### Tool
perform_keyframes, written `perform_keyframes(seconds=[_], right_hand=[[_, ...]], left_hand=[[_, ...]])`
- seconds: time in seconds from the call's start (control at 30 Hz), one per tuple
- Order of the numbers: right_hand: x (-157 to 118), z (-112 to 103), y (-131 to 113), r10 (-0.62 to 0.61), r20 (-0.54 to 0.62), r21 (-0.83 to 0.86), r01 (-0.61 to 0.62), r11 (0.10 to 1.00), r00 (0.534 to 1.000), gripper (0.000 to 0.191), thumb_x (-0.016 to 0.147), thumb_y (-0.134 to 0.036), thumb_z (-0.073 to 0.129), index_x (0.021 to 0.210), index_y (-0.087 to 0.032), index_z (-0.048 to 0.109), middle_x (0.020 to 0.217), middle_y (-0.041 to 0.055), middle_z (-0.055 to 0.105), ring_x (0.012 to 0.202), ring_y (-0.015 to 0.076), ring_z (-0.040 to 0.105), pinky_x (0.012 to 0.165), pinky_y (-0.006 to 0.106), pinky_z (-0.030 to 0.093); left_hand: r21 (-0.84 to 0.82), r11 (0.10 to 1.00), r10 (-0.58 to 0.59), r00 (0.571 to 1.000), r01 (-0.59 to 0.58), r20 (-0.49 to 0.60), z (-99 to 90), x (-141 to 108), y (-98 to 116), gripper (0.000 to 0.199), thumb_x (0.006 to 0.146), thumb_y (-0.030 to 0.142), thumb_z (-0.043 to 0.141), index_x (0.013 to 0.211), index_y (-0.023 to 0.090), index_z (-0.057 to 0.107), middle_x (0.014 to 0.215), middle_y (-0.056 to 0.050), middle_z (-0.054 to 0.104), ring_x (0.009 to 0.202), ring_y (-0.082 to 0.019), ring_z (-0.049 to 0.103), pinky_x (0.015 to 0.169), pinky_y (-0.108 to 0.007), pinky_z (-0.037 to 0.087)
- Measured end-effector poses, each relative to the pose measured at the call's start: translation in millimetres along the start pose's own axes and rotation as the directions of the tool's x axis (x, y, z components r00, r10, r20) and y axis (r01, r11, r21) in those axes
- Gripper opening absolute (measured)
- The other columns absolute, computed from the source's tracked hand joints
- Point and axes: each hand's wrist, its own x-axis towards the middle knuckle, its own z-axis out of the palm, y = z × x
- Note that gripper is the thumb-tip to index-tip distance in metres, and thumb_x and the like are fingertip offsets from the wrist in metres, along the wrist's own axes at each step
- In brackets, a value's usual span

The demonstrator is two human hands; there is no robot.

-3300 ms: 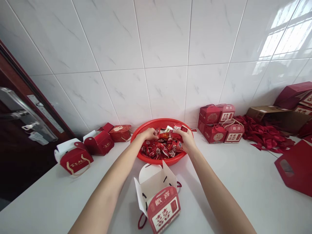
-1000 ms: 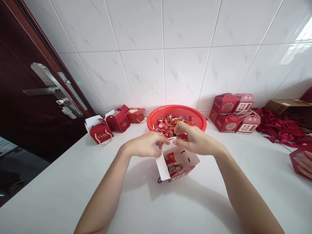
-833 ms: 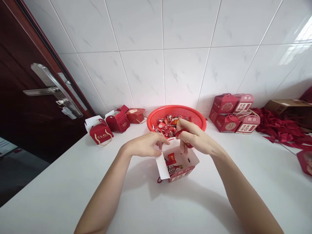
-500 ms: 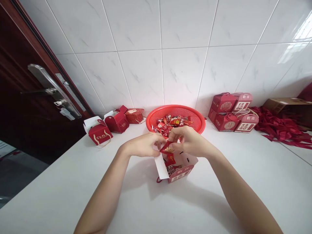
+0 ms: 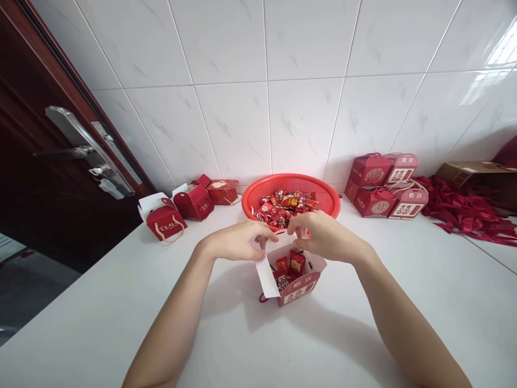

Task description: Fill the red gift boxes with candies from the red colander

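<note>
A red and white paper gift box (image 5: 299, 289) stands open on the white table, its white side flap (image 5: 267, 278) folded out to the left. Inside lie several red-wrapped candies (image 5: 297, 263). My left hand (image 5: 238, 241) grips the box's rear left corner, thumb by the flap and fingers curled at the back panel. Above the rear right rim is my right hand (image 5: 329, 237), thumb and fingers apart with nothing between them. Just behind both hands, a red plastic basket (image 5: 251, 191) holds many wrapped candies (image 5: 278, 213).
Dark red boxes (image 5: 165, 220) with rope handles stand at the back left, near a door (image 5: 52, 161). On the right are stacked closed gift boxes (image 5: 374, 202), a heap of red ribbon (image 5: 448, 210) and a cardboard box (image 5: 464, 175). A tiled wall (image 5: 302, 118) rises behind.
The red candy that was between my hands now lies inside the gift box. My right hand has let go and shifted slightly right; my left hand has barely moved.
</note>
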Motion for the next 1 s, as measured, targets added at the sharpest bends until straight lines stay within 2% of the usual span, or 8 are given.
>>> perform_keyframes(seconds=[0.2, 0.27, 0.37, 0.5, 0.6, 0.73, 0.87, 1.0], right_hand=[[-12, -9, 4, 0.034, 0.018, -0.089, -0.032, 0.995, 0.999, 0.003, 0.080, -0.019, 0.067, 0.079, -0.020, 0.065, 0.080, 0.0033, 0.067, 0.068, 0.0171, 0.057, 0.056, 0.028, 0.031], [-15, -9, 3, 0.078, 0.077, -0.164, -0.065, 0.984, 0.994, 0.008, 0.078, -0.022, 0.069, 0.079, -0.021, 0.062, 0.077, 0.0034, 0.065, 0.066, 0.0177, 0.055, 0.054, 0.029, 0.029], [-18, -6, -1, 0.097, 0.161, -0.232, -0.058, 0.971, 0.982, 0.023, 0.072, -0.030, 0.077, 0.079, -0.022, 0.056, 0.072, 0.0020, 0.061, 0.066, 0.0194, 0.053, 0.053, 0.030, 0.027], [-19, -2, -7, 0.059, 0.211, -0.225, -0.011, 0.974, 0.976, 0.039, 0.067, -0.037, 0.082, 0.075, -0.023, 0.047, 0.069, -0.0005, 0.057, 0.061, 0.0176, 0.049, 0.052, 0.030, 0.027], [-22, -2, -9, 0.011, 0.220, -0.178, 0.029, 0.984, 0.975, 0.031, 0.070, -0.031, 0.079, 0.081, -0.023, 0.050, 0.074, -0.0001, 0.059, 0.063, 0.0174, 0.051, 0.052, 0.030, 0.028], [-26, -6, -11, -0.039, 0.281, -0.089, 0.066, 0.994, 0.959, 0.021, 0.077, -0.020, 0.070, 0.088, -0.023, 0.053, 0.077, -0.0008, 0.061, 0.062, 0.0153, 0.052, 0.051, 0.028, 0.029], [-22, -5, -8, -0.033, 0.376, -0.052, 0.057, 0.997, 0.926, 0.025, 0.082, -0.033, 0.073, 0.080, -0.023, 0.050, 0.074, -0.0011, 0.058, 0.063, 0.0154, 0.051, 0.050, 0.027, 0.031], [-15, -4, 1, -0.122, 0.418, 0.046, 0.113, 0.992, 0.900, 0.030, 0.080, -0.042, 0.077, 0.083, -0.022, 0.056, 0.083, 0.0003, 0.062, 0.068, 0.0155, 0.054, 0.055, 0.026, 0.037]], left_hand=[[0.026, 0.999, -0.027, 0.999, 0.026, 0.023, -1.2, -3, 3, 0.043, 0.078, 0.031, 0.065, 0.120, 0.023, 0.072, 0.115, -0.006, 0.070, 0.103, -0.024, 0.065, 0.083, -0.028, 0.049], [0.037, 0.997, -0.072, 0.996, 0.071, 0.045, -2.8, -6, 6, 0.046, 0.080, 0.041, 0.069, 0.123, 0.024, 0.071, 0.122, -0.006, 0.068, 0.108, -0.025, 0.064, 0.084, -0.028, 0.048], [0.050, 0.993, -0.107, 0.991, 0.103, 0.081, -5.7, -11, 9, 0.067, 0.076, 0.054, 0.075, 0.133, 0.022, 0.065, 0.127, -0.008, 0.066, 0.113, -0.026, 0.062, 0.089, -0.029, 0.047], [0.067, 0.994, -0.088, 0.992, 0.082, 0.095, -5.9, -13, 11, 0.074, 0.071, 0.054, 0.079, 0.136, 0.024, 0.062, 0.132, -0.007, 0.065, 0.115, -0.027, 0.060, 0.091, -0.030, 0.046], [0.036, 0.994, -0.102, 0.993, 0.100, 0.052, -0.9, -10, 15, 0.063, 0.075, 0.055, 0.075, 0.129, 0.024, 0.065, 0.128, -0.006, 0.066, 0.111, -0.026, 0.061, 0.085, -0.029, 0.047], [0.082, 0.990, -0.112, 0.993, 0.114, -0.028, 10.8, -4, 23, 0.049, 0.082, 0.041, 0.067, 0.127, 0.026, 0.060, 0.106, -0.003, 0.068, 0.093, -0.023, 0.063, 0.068, -0.029, 0.042], [0.179, 0.969, -0.156, 0.984, 0.170, -0.090, 21.6, 1, 28, 0.052, 0.079, 0.039, 0.068, 0.125, 0.025, 0.050, 0.093, -0.002, 0.063, 0.083, -0.024, 0.061, 0.058, -0.029, 0.035], [0.228, 0.955, -0.173, 0.981, 0.188, -0.085, 26.0, 5, 30, 0.028, 0.080, 0.038, 0.066, 0.097, 0.023, 0.051, 0.089, -0.002, 0.061, 0.077, -0.023, 0.058, 0.056, -0.030, 0.033]])
